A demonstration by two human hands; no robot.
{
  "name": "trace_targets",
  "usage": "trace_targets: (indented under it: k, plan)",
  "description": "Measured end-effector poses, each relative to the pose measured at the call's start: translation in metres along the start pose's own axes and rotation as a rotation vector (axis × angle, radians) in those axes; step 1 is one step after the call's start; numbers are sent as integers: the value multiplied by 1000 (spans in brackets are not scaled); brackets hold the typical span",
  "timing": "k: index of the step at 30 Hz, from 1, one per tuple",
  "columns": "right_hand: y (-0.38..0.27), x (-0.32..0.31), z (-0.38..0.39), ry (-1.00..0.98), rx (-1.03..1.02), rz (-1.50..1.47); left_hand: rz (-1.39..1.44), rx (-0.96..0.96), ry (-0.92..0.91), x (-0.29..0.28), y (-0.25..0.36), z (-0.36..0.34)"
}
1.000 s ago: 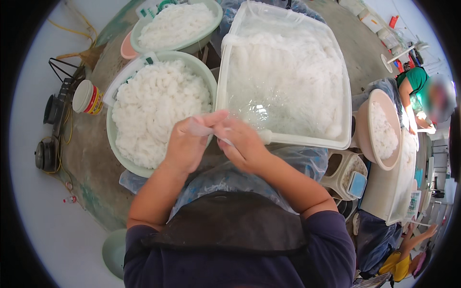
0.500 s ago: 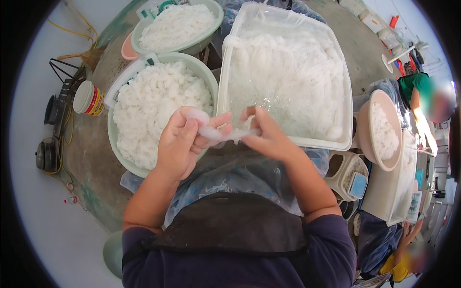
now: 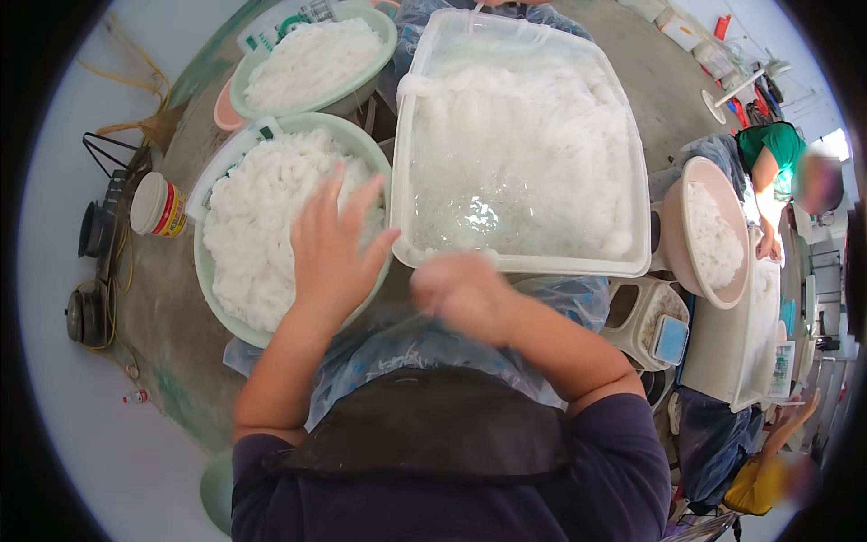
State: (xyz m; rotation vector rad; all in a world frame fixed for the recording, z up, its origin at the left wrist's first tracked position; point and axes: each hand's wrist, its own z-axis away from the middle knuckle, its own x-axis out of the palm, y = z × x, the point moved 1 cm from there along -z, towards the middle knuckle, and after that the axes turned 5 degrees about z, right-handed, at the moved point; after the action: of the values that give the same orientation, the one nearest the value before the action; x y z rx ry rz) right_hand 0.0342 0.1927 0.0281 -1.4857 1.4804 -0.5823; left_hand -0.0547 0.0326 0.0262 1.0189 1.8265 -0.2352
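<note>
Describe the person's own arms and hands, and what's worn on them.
Short, plain dark navy sleeves end near the elbows, leaving both forearms bare. The left hand has no glove, and no watch or band shows at its wrist. The right hand also looks gloveless, but blur hides finer details such as rings.

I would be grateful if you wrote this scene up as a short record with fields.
Left hand: open, over fluffy white fibre in a pale green round plastic basin; contact unclear
Right hand: motion-blurred, near the front rim of a whitish rectangular plastic tray; grip unclear
Tray contents: wet white fibre, clear glinting liquid
Right side: pinkish-beige round plastic basin, holding white fibre
</note>
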Motion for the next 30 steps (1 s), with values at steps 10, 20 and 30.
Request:
trace_targets:
  k: [10,20,30]
  plan:
    - [43,11,7,269,220,-529,748,61,13,5,-1,14]
    - [42,8,8,-7,166,240,1484,-357,-274,12,-8,24]
    - [31,-16,16,61,475,-59,837,-10,-222,1,-4,20]
